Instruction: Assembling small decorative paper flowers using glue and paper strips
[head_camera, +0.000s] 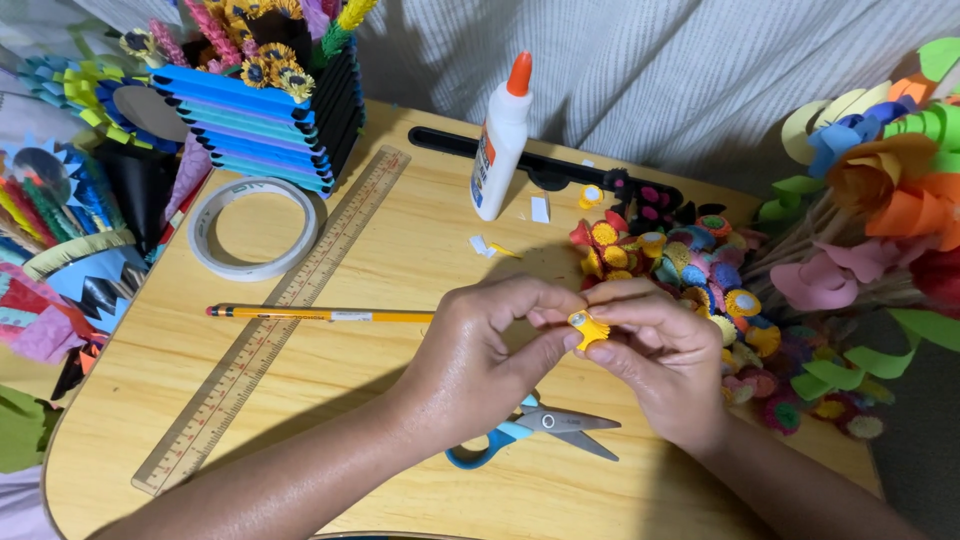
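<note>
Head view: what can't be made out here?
- Yellow paper roll: mostly hidden by fingertips of left hand and right hand; exact grip unclear.
- Scissors: handles partly behind left wrist.
- Pencil: tip hidden behind left hand.
- Paper flowers: cut off at right edge.

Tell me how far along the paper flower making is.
Done: a pile of small paper flowers lies on the table. In hand: left hand and right hand pinch a yellow paper roll. Left: that roll, not yet in the pile.
</note>
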